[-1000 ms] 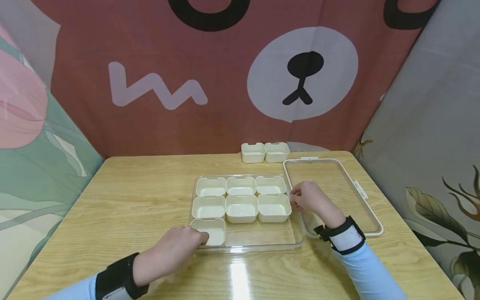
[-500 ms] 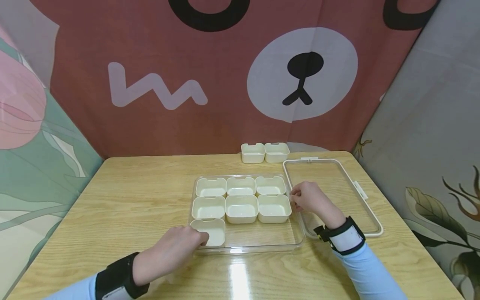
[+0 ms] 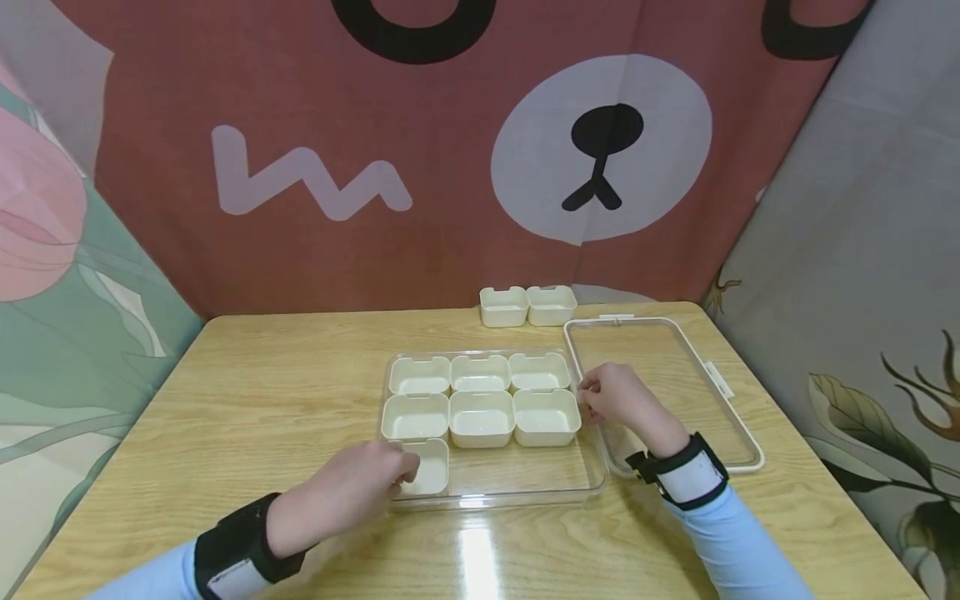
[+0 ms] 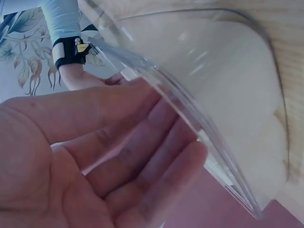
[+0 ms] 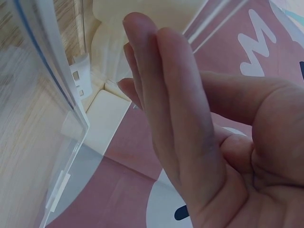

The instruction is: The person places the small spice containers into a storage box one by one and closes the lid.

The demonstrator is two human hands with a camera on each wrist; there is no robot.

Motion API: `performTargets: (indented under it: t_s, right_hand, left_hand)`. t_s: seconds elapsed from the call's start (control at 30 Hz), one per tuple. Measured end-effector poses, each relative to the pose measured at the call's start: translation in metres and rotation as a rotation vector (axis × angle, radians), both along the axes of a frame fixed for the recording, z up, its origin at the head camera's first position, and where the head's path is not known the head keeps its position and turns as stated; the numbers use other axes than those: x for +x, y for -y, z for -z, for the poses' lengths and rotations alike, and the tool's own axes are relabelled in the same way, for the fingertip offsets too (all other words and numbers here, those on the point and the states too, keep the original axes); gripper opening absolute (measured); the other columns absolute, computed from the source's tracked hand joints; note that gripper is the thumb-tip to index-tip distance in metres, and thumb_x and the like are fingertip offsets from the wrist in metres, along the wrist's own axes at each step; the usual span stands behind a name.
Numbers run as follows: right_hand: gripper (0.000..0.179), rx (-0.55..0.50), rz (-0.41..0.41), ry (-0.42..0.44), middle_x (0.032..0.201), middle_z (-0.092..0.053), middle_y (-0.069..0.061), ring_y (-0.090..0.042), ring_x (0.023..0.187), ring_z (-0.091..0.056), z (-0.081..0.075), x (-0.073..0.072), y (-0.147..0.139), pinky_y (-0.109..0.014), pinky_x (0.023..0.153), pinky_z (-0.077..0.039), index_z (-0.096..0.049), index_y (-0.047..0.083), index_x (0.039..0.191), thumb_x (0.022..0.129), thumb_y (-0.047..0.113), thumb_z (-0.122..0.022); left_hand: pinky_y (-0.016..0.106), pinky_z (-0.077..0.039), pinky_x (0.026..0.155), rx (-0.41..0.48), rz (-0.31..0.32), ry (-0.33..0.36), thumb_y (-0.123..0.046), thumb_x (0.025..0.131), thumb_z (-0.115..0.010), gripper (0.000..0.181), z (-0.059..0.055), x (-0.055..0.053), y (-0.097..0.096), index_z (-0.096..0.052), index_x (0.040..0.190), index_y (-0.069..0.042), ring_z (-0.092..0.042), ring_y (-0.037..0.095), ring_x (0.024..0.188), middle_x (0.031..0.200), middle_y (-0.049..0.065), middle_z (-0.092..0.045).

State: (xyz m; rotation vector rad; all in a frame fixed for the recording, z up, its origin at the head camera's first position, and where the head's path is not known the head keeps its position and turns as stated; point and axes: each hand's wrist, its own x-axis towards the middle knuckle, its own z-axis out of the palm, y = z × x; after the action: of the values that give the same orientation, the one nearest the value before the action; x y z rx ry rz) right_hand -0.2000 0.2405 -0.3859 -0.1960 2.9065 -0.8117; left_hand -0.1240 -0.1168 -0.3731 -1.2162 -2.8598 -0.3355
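A clear shallow box (image 3: 517,498) on the table holds several cream cups in rows. My left hand (image 3: 356,487) is over its front-left corner, with loosely bent fingers above the front-left cup (image 3: 432,468) and hiding part of it. In the left wrist view the fingers (image 4: 178,171) lie by the clear wall, with no cup seen between them and the thumb. My right hand (image 3: 626,404) is at the box's right side, beside the right middle cup (image 3: 546,418). Its fingers (image 5: 185,104) look straight in the right wrist view; whether they touch the wall I cannot tell.
Two more cream cups (image 3: 503,308) stand side by side at the table's back edge. A clear lid with a white frame (image 3: 738,408) lies right of the box, partly under my right forearm. A bear-patterned cloth (image 3: 300,267) hangs behind the table (image 3: 270,400).
My left hand has lifted slightly from the left rim of the front-left cup, and its fingers have shifted over it. The right hand and the cups look the same.
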Motion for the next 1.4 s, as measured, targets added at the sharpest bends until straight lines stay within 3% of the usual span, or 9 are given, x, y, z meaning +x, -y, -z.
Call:
performTargets:
  t_s: [0.4,0.53,0.7,0.83,1.07,1.4]
  right_hand:
    - [0.015,0.001,0.001,-0.015,0.071,-0.069,-0.01,-0.015,0.057,-0.066,-0.002,0.0,0.005,-0.024,0.053,-0.05,-0.07,-0.004,0.088,0.087,0.006,-0.059]
    - [0.015,0.024,-0.009,-0.036,0.07,-0.069,-0.01,-0.012,0.055,-0.064,-0.002,0.0,0.005,-0.024,0.053,-0.049,-0.07,-0.003,0.087,0.086,0.006,-0.058]
    - [0.015,0.019,0.0,-0.03,0.069,-0.068,-0.008,-0.015,0.056,-0.065,-0.002,0.001,0.004,-0.024,0.053,-0.049,-0.07,-0.004,0.088,0.086,0.005,-0.058]
    - [0.016,0.018,0.007,-0.016,0.067,-0.068,-0.007,-0.015,0.055,-0.064,-0.001,0.002,0.004,-0.024,0.053,-0.048,-0.07,-0.004,0.088,0.087,0.006,-0.058]
    - [0.015,0.004,0.02,0.007,0.073,-0.069,-0.012,-0.014,0.055,-0.064,0.001,0.003,0.003,-0.025,0.053,-0.05,-0.069,-0.004,0.089,0.087,0.006,-0.058]
    - [0.014,0.009,0.018,-0.004,0.069,-0.068,-0.009,-0.017,0.057,-0.065,-0.002,0.002,0.003,-0.025,0.053,-0.049,-0.07,-0.003,0.087,0.087,0.005,-0.058]
  left_hand:
    - [0.022,-0.046,0.051,0.086,-0.055,-0.323,-0.008,0.068,-0.081,0.019,-0.018,-0.018,-0.016,-0.066,0.078,-0.01,-0.052,0.014,0.064,0.07,-0.001,-0.055]
    - [0.025,-0.048,0.056,0.096,-0.07,-0.429,-0.004,0.067,-0.08,0.018,-0.023,-0.029,-0.019,-0.065,0.076,-0.008,-0.048,0.015,0.061,0.066,0.0,-0.053]
    - [0.029,-0.048,0.058,0.103,-0.086,-0.511,-0.002,0.067,-0.078,0.016,-0.026,-0.048,-0.024,-0.065,0.076,-0.006,-0.049,0.019,0.062,0.065,0.003,-0.052]
    - [0.03,-0.047,0.056,0.126,-0.091,-0.512,-0.001,0.068,-0.077,0.016,-0.027,-0.062,-0.027,-0.065,0.078,-0.005,-0.051,0.02,0.062,0.066,0.004,-0.053]
    - [0.031,-0.048,0.062,0.153,-0.089,-0.455,0.0,0.072,-0.076,0.013,-0.034,-0.084,-0.038,-0.067,0.081,-0.003,-0.053,0.021,0.066,0.071,0.007,-0.057]
    - [0.029,-0.047,0.066,0.13,-0.121,-0.41,-0.004,0.076,-0.074,0.015,-0.044,-0.119,-0.063,-0.069,0.09,-0.004,-0.05,0.022,0.072,0.078,0.008,-0.06]
